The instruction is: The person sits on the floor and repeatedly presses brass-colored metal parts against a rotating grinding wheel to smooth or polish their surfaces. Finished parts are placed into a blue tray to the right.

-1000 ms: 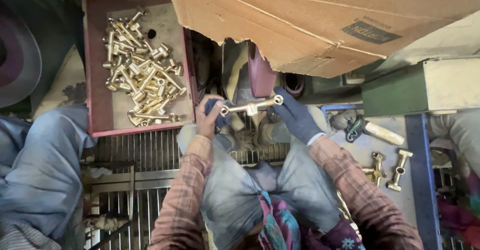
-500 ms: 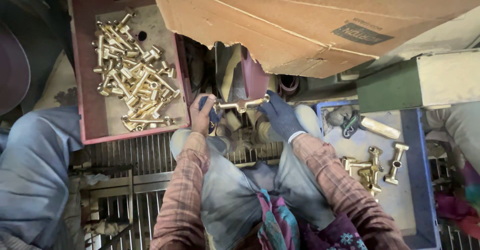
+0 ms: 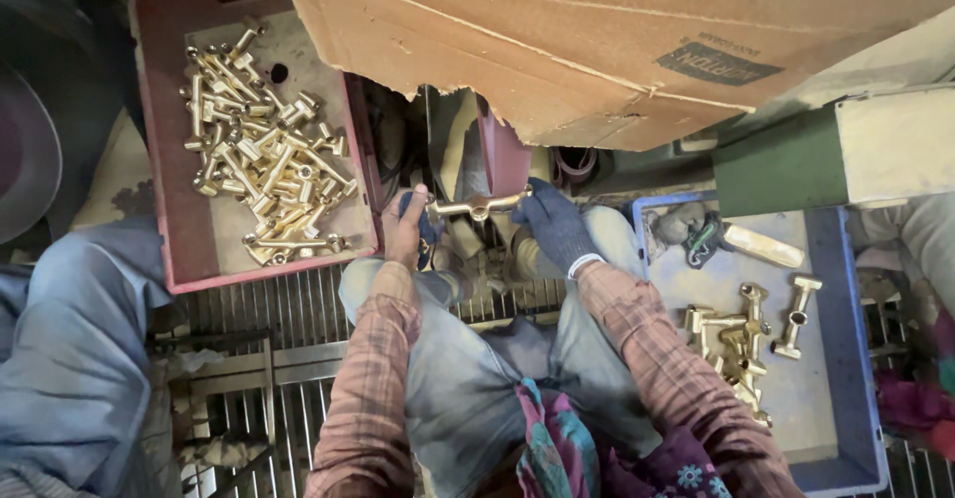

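Note:
I hold a T-shaped brass fitting (image 3: 477, 204) level in front of my knees, one end in each hand. My left hand (image 3: 406, 227) is bare, with a scrap of blue cloth against the palm, and grips the left end. My right hand (image 3: 553, 224) wears a dark blue glove and grips the right end. The part sits just below a reddish wheel (image 3: 503, 155) under the torn cardboard.
A red crate (image 3: 174, 190) at my left holds several shiny brass fittings (image 3: 261, 155). A blue tray (image 3: 846, 379) at my right holds several duller brass parts (image 3: 741, 334). A large cardboard sheet (image 3: 597, 30) overhangs the top. Metal grating (image 3: 259, 329) lies below. Another person's grey-clad leg (image 3: 70, 359) is at far left.
The view has shifted, so crate, tray and hands all appear lower and further right. Both hands keep hold of the brass fitting, which stays close to the wheel.

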